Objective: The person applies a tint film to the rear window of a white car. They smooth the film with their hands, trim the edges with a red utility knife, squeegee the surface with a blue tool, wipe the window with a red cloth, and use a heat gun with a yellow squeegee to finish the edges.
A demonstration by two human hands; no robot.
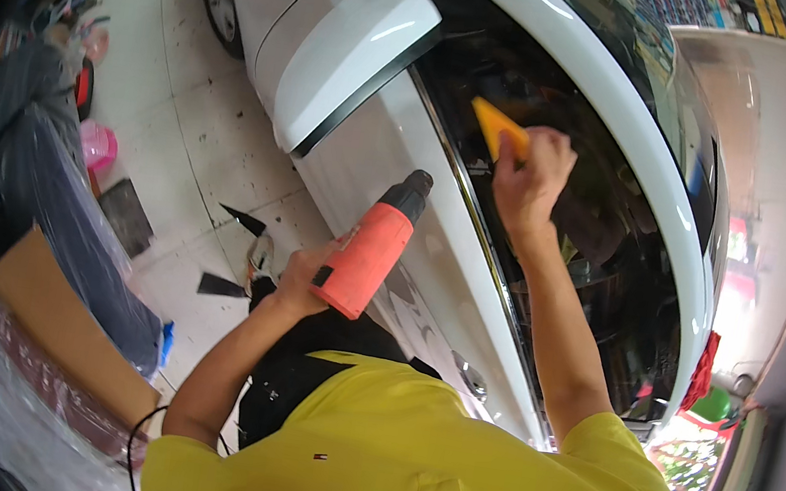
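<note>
My left hand (305, 278) is closed round the handle of a red heat gun (366, 257), partly hidden behind its body. The gun's black nozzle (410, 193) points up and right, toward the side window of a white car. In my right hand (535, 180) is a yellow squeegee card (495, 129), pinched between thumb and fingers. That hand is over the dark window glass (600, 275); whether the card touches the glass I cannot tell. A chrome strip (473, 212) runs along the window's lower edge. The white side mirror (360, 50) juts out ahead of the heat gun.
The car door (366, 151) stands close in front of me. Dark scraps (224, 286) lie on the tiled floor. Plastic-covered seats (66, 210), a cardboard sheet (81, 322) and a pink container (97, 146) are at the left. A black cord (131, 450) hangs by my left arm.
</note>
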